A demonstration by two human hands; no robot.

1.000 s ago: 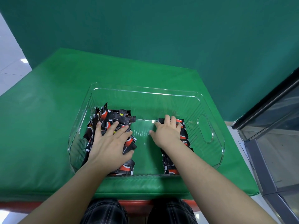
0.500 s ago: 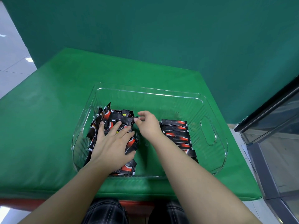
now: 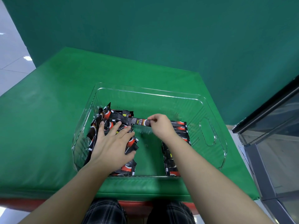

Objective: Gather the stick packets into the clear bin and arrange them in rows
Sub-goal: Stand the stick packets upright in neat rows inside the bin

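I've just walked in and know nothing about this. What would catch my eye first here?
Probably the large clear plastic bin on the bright green padded table, with black-and-red stick packets inside. A jumbled heap of packets sits at the bin's left under the flat left hand, while a tidy row of packets lies at the right. Between them, the right hand pinches one single packet by its end.

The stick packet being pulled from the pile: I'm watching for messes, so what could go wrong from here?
1. The right hand pinches the stick packet only at its end; it could slip.
2. Its other end lies among the loose pile under the left hand; neighbours may drag out.
3. Placing it could disturb the neat row.
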